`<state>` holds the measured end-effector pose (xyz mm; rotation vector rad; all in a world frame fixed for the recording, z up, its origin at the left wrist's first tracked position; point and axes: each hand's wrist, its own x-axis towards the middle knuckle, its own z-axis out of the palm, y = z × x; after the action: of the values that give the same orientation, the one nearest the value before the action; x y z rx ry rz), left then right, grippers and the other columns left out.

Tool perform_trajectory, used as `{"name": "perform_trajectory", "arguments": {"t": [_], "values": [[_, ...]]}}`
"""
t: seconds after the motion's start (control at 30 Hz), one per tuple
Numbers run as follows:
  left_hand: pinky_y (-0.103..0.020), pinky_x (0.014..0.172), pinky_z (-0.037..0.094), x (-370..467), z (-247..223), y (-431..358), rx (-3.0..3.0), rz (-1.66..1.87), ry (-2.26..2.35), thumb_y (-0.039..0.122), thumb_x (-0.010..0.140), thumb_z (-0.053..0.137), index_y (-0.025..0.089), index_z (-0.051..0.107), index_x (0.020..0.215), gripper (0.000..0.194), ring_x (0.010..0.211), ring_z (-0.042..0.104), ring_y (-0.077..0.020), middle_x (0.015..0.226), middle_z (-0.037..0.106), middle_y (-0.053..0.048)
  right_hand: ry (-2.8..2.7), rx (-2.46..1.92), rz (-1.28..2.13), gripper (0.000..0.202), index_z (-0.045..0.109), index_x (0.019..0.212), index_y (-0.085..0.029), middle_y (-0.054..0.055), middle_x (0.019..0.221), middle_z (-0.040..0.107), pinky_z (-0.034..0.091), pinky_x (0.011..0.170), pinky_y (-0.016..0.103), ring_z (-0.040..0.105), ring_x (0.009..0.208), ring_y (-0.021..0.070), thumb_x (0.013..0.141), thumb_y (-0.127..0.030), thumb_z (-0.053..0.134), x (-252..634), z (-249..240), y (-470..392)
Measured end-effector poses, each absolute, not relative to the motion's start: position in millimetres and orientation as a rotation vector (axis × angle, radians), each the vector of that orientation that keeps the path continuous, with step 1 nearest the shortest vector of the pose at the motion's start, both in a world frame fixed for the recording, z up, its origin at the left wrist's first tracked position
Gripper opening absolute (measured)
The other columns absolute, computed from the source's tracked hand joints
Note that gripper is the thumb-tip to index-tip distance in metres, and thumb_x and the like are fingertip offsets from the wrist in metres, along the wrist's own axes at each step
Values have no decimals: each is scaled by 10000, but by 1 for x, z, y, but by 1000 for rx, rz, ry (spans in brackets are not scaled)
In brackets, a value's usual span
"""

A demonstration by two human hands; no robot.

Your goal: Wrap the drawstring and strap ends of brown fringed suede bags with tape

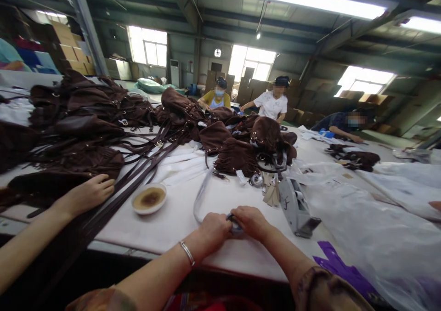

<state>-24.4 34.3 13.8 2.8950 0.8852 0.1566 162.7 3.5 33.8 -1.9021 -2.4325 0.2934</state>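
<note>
Near the front of the table, my left hand [214,230], with a silver bangle on its wrist, is closed on a grey-wrapped strap [198,200]. Close against it, my right hand [251,221] pinches the same strap, and a short dark part shows between the fingers. From my hands the strap loops up towards a dark brown fringed bag [237,157]. What lies under my fingertips is partly hidden. To the right of my hands stands a grey tape dispenser [298,210]. A white bowl [149,198] with a tan, dark-centred filling sits to the left.
Another person's hand [91,194] rests by a brown bag [74,166] at left. Long brown straps [138,178] trail to the table edge. Clear plastic sheeting [347,219] and a purple piece [344,269] lie at right. Several people work across the table.
</note>
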Motion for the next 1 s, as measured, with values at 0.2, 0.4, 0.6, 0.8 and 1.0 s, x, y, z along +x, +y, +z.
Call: {"name": "perform_trajectory", "arguments": {"t": [0.2,0.4,0.6,0.8,1.0], "values": [[-348,714,538,-12,2,26,2875,249,912,239,944,489,161,662,978,193,804,680,-234,895,703,-97,-2120,-2359,262,261,663,938,-165,126,928,731,403,681,302,671,870,252,899,-358,490,143,28,11],[-273,590,492,-49,13,62,3071,308,412,486,925,521,208,629,1033,316,652,661,-193,756,698,-51,-2344,-2200,278,197,666,922,-198,85,953,741,372,695,287,666,887,219,885,-287,495,142,38,10],[-269,573,446,-50,27,110,3054,387,620,410,965,413,193,648,843,342,610,660,-192,684,704,-59,-2425,-2177,238,199,673,917,-190,104,931,741,363,664,295,679,858,243,877,-259,491,158,44,5],[-280,622,448,-31,28,158,3010,460,737,401,976,377,172,649,736,429,623,657,-185,691,710,-76,-2377,-2281,211,207,665,910,-185,105,908,734,376,675,289,680,846,241,899,-238,465,200,34,-14],[-312,684,456,-7,29,211,2955,546,760,428,967,373,185,668,763,433,681,651,-204,731,710,-87,-2262,-2407,222,193,660,900,-188,108,898,734,385,675,288,684,846,253,884,-197,468,237,21,-40]]}}
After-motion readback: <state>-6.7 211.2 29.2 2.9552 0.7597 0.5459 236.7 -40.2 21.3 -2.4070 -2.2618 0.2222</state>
